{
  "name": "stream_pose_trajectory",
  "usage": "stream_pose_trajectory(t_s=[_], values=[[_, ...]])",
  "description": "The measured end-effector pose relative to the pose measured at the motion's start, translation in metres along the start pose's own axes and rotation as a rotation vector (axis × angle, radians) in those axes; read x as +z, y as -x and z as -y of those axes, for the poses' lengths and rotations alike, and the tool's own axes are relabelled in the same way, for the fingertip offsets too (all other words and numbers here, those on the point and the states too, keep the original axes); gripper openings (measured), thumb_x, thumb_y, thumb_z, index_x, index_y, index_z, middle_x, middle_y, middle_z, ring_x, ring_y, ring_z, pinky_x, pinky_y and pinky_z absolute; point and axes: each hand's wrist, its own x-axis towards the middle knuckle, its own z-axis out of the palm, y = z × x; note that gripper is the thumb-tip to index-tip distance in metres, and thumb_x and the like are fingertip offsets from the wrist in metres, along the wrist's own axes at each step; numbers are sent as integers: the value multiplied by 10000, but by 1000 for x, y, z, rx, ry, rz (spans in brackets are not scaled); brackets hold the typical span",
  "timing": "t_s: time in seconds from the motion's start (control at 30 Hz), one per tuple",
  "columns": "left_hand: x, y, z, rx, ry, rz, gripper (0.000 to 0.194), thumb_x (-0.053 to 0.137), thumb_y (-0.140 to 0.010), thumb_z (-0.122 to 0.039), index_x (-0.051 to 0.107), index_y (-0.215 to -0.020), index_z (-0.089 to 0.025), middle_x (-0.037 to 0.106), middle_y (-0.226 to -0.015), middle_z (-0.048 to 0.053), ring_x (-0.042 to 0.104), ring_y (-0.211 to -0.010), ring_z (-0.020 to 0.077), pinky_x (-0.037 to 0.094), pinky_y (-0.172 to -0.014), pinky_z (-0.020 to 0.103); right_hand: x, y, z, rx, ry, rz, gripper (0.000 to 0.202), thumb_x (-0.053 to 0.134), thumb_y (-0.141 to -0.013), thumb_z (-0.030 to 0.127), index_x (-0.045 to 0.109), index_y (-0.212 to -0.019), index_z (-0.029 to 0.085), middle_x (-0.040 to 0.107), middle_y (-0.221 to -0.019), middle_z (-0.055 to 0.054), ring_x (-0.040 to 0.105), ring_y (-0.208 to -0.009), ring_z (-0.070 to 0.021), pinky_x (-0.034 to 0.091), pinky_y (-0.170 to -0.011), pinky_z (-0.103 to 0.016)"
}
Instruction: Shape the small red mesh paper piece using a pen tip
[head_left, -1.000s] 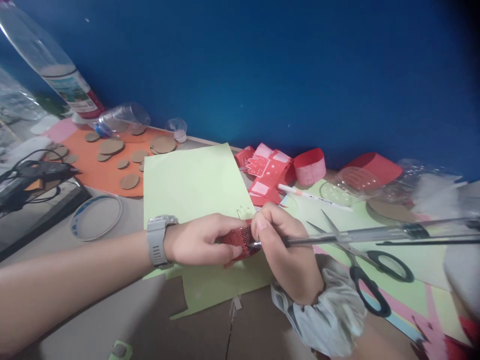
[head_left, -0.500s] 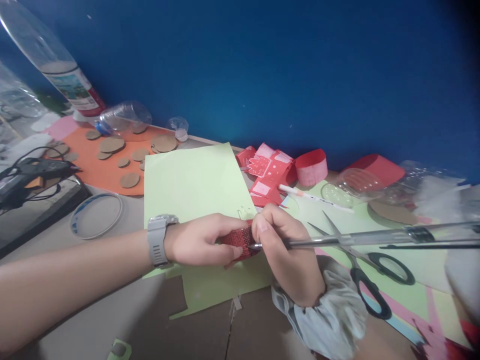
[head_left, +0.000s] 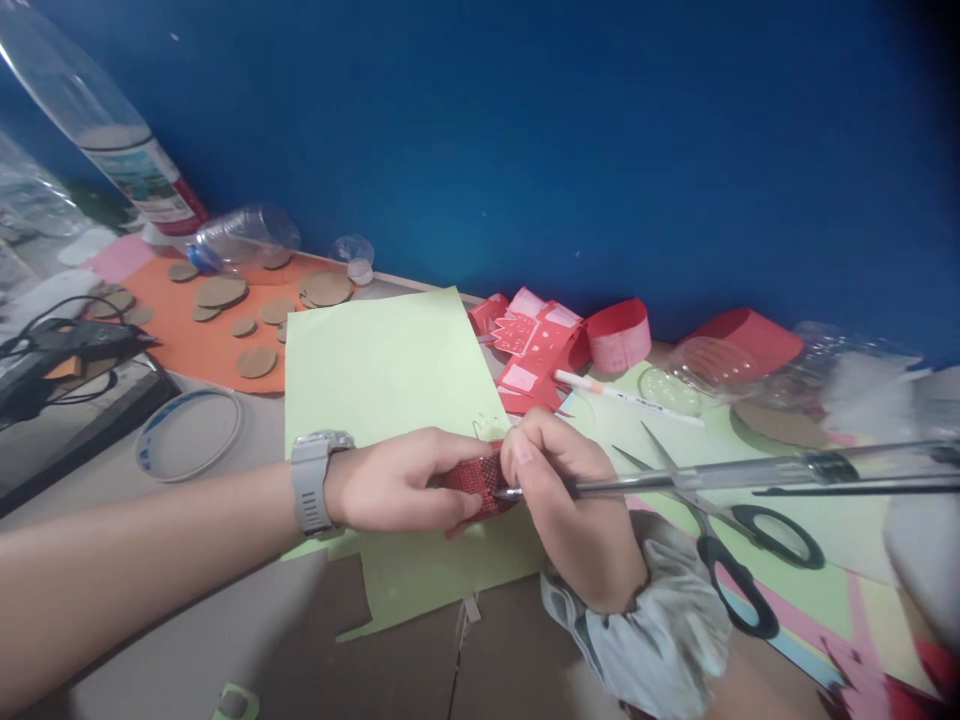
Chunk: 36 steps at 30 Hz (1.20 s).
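My left hand (head_left: 409,485), with a grey watch on its wrist, presses a red piece covered in dark marks (head_left: 484,478) between thumb and fingers. My right hand (head_left: 562,465) is closed around a clear-barrelled pen (head_left: 720,473) near its point. The pen's tip rests at the right part of the red piece, and its long barrel reaches out to the right. Under both hands lies a pale green sheet (head_left: 382,365) with a few small dark pen marks beside the red piece. My fingers partly cover the red piece, so its full outline is hidden.
Scissors (head_left: 679,495) lie open just right of my right hand. Behind are red paper cut-outs (head_left: 540,350), a red paper ring (head_left: 619,335) and a white marker (head_left: 626,395). To the left are a tape ring (head_left: 189,434), cardboard discs (head_left: 221,291), a tall bottle (head_left: 139,165) and a glue gun (head_left: 71,350).
The whole view has shifted very slightly. Both hands, the pen and the red piece stay almost in the same place.
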Motion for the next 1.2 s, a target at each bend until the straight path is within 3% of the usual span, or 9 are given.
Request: stream_pose_trajectory(t_s=[0.17, 0.37, 0.6, 1.2], values=[[0, 1, 2, 8, 68, -21, 54, 527, -887, -177, 518, -862, -130, 556, -686, 10, 531, -590, 118, 440, -553, 204, -1, 4, -1, -11, -123, -102, 316, 415, -930, 206, 411, -614, 203, 408, -550, 40, 316, -462, -92, 261, -451, -253], [0, -1, 2, 44, 15, -60, 69, 578, -829, -140, 509, -832, -141, 541, -687, -9, 506, -567, 98, 403, -508, 182, 0, 8, -1, -20, -85, -57, 324, 428, -953, 261, 428, -636, 197, 405, -562, 43, 327, -461, -83, 273, -458, -249], [0, -1, 1, -42, 39, -44, 82, 566, -840, -158, 495, -802, -147, 532, -656, -15, 509, -556, 102, 418, -515, 194, 1, 2, 1, 32, 46, -31, 296, 401, -916, 207, 401, -620, 202, 370, -548, 48, 340, -489, -92, 281, -469, -241], [0, -2, 1, -54, 55, -40, 99, 579, -830, -179, 488, -810, -146, 536, -647, -13, 521, -552, 107, 424, -517, 199, 2, 1, 2, 29, 84, -25, 241, 427, -850, 144, 399, -619, 208, 385, -560, 41, 365, -515, -106, 298, -486, -240]])
